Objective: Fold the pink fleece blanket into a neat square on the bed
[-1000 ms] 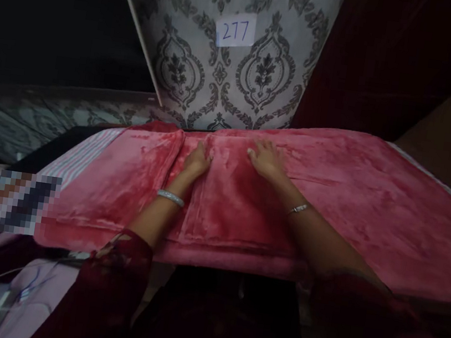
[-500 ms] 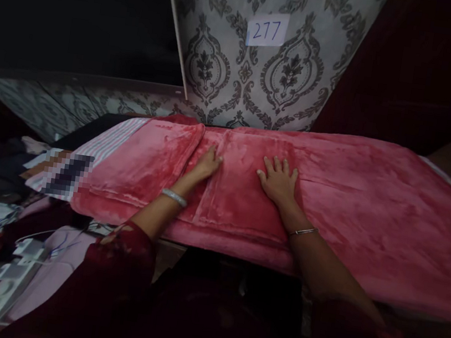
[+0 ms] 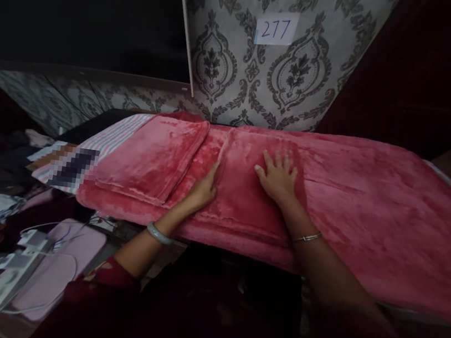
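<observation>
Blanket (image 3: 370,212) on bed; both hands on it, left hand (image 3: 202,189) left of right hand (image 3: 278,177). Wall panel (image 3: 265,68) behind, label (image 3: 276,29) on it. Cables (image 3: 13,273) lower left.

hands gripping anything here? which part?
Nothing gripped. Left hand rests flat at the left edge of the pink blanket's folded panel; right hand lies palm-down on top.

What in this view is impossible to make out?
All in the head view:
- Surface under the red blanket: covered by it.
- Left hand fingertips: tucked along a fold edge.
- Pixelated patch on the striped cloth: blurred out.
- Floor clutter with white cables: too dark to identify.
- Right hand lies flat; what is beneath the fold stays hidden.
</observation>
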`<action>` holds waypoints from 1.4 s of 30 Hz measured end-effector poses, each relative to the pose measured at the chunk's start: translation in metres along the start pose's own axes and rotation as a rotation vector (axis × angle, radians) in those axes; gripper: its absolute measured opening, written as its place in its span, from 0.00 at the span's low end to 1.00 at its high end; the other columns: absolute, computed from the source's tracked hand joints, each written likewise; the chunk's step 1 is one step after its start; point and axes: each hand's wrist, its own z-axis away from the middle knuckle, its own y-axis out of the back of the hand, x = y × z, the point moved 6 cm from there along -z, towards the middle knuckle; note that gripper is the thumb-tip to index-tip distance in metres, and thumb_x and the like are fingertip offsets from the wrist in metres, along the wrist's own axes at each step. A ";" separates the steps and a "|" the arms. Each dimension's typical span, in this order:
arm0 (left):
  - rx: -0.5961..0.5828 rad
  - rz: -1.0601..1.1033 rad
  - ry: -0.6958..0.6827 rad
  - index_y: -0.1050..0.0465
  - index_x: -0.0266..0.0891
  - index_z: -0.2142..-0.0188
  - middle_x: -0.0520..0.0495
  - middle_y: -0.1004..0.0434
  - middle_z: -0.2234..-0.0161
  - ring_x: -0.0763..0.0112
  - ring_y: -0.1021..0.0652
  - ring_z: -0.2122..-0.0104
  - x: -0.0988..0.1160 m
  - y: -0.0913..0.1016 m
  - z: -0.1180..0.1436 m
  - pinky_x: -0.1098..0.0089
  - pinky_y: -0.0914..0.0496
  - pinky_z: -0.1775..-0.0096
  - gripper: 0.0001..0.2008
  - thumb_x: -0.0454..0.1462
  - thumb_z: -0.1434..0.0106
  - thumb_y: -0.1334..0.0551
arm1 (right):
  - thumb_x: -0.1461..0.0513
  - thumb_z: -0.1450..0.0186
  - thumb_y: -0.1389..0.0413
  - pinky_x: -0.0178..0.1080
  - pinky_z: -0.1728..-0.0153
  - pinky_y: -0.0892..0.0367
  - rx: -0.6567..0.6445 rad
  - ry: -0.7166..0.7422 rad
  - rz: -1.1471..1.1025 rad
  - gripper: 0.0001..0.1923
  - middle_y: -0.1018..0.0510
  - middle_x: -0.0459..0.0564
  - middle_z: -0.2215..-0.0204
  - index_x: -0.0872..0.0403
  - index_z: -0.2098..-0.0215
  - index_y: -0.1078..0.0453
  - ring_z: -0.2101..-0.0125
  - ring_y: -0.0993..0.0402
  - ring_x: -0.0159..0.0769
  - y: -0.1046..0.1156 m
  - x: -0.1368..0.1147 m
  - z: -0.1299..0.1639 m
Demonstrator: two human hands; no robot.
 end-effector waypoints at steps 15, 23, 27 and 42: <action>-0.239 -0.431 -0.199 0.46 0.46 0.31 0.40 0.56 0.28 0.47 0.55 0.29 0.032 -0.016 0.019 0.40 0.54 0.34 0.35 0.51 0.34 0.41 | 0.49 0.27 0.58 0.62 0.36 0.54 -0.035 0.080 0.014 0.31 0.52 0.52 0.28 0.45 0.28 0.52 0.30 0.57 0.54 0.001 -0.029 0.006; -0.276 -0.152 -0.218 0.38 0.48 0.34 0.42 0.49 0.30 0.51 0.50 0.30 0.022 -0.006 0.027 0.44 0.54 0.33 0.33 0.50 0.37 0.38 | 0.49 0.28 0.58 0.63 0.36 0.54 0.017 0.091 0.080 0.31 0.54 0.50 0.28 0.43 0.28 0.53 0.30 0.58 0.52 -0.020 -0.034 0.012; -0.072 0.093 -0.245 0.26 0.40 0.44 0.41 0.27 0.41 0.58 0.28 0.41 0.008 0.056 0.031 0.57 0.37 0.38 0.23 0.47 0.33 0.44 | 0.49 0.27 0.59 0.62 0.36 0.54 -0.023 0.080 0.078 0.31 0.54 0.49 0.28 0.44 0.28 0.54 0.30 0.58 0.52 -0.021 -0.034 0.012; 0.234 -0.492 0.649 0.26 0.25 0.48 0.28 0.24 0.47 0.48 0.24 0.45 -0.189 0.260 0.053 0.62 0.31 0.47 0.30 0.47 0.40 0.46 | 0.52 0.27 0.57 0.60 0.34 0.57 -0.041 0.276 -0.056 0.31 0.50 0.56 0.29 0.51 0.29 0.50 0.30 0.58 0.49 0.007 -0.111 -0.027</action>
